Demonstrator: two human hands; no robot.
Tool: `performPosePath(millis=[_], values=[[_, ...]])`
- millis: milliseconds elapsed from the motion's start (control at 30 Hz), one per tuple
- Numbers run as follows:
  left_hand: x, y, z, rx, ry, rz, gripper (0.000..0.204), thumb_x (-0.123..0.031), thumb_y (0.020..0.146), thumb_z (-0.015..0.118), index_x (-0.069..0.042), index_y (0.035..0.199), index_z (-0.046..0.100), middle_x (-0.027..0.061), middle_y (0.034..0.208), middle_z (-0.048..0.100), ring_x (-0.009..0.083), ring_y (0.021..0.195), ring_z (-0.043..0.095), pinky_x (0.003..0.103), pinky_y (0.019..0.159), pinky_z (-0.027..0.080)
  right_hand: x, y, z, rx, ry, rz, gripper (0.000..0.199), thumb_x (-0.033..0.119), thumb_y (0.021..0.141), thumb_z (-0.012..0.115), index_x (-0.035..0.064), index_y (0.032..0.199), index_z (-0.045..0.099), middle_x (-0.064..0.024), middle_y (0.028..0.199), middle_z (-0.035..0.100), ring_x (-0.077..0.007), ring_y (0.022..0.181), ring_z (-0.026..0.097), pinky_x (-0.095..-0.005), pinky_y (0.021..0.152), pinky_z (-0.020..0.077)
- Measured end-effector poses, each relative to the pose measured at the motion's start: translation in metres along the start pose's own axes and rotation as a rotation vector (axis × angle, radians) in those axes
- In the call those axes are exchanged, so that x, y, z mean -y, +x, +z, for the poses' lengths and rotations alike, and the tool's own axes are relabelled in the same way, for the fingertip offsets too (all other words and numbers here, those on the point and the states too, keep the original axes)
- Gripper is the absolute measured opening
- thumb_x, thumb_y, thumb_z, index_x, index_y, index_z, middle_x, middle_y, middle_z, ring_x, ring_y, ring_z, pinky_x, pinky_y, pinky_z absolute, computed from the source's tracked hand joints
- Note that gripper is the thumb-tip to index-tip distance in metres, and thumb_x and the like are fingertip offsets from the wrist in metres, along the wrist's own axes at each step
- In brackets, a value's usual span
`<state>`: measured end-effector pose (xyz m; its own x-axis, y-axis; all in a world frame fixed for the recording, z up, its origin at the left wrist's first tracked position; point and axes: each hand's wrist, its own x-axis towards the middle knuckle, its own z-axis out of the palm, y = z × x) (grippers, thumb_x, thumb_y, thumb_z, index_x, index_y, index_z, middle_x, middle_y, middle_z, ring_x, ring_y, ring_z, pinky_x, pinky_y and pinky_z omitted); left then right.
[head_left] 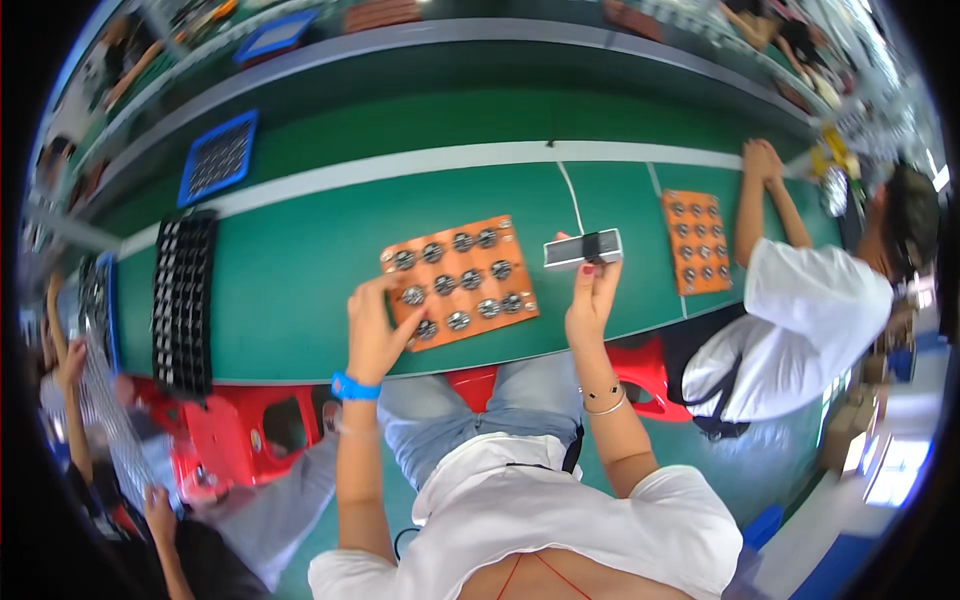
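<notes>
My left hand (374, 325) is at the left edge of an orange board (474, 262), thumb and fingers spread apart. Its fingertips reach over the board's rim near the round parts there; whether they press on it I cannot tell. Rows of round, dark-and-silver metal parts (444, 285) sit on the board. To the right of the board, my right hand (590, 305) grips a silver rectangular bar (567, 252) with a black band around it. A white cable (571, 195) runs from near the bar to the back of the table.
A second orange board (698, 243) with round parts lies at the right, before a seated co-worker (800, 300). A black tray (183, 300) stands at the left, with a blue-rimmed tray (219, 158) behind it. Red stools (245, 430) stand below the green table (290, 300).
</notes>
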<state>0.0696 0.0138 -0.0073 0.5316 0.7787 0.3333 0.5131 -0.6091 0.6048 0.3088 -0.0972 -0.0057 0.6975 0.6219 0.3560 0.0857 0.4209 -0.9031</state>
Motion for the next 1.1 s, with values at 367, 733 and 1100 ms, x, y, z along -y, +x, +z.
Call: performPosePath(millis=[367,733,1100], values=[[-0.017,-0.028,0.038,-0.008,-0.005,0.106,0.108,-0.015,0.052,0.089,-0.011,0.139,0.026,0.0208,0.151,0.013,0.0429,0.138,0.017,0.049,0.111,0.025,-0.02,0.043,-0.223,-0.566,-0.858,-0.19,0.035,0.006,0.094,0.043,-0.0069,0.125,0.034,-0.0221,0.112,0.056,-0.0319,0.108,0.053,-0.0409,0.099,0.0348],[-0.004,0.09,0.076,-0.093,-0.053,0.036,0.105,-0.01,0.057,0.085,-0.01,0.142,0.025,0.0202,0.149,0.018,0.0399,0.138,0.019,0.045,0.112,0.025,-0.01,0.085,-0.254,-0.489,-1.174,0.124,0.033,0.012,0.091,0.049,0.0026,0.122,0.046,-0.0203,0.105,0.063,-0.0376,0.098,0.061,-0.043,0.084,0.0457],[0.029,0.21,0.109,-0.169,-0.014,-0.003,0.095,-0.012,0.062,0.083,-0.014,0.14,0.029,0.0208,0.142,0.025,0.0402,0.131,0.03,0.043,0.107,0.034,-0.01,0.088,-0.26,-0.45,-1.052,0.074,0.037,0.021,0.096,0.045,0.0044,0.128,0.042,-0.0181,0.106,0.064,-0.0342,0.098,0.063,-0.0401,0.087,0.0467]])
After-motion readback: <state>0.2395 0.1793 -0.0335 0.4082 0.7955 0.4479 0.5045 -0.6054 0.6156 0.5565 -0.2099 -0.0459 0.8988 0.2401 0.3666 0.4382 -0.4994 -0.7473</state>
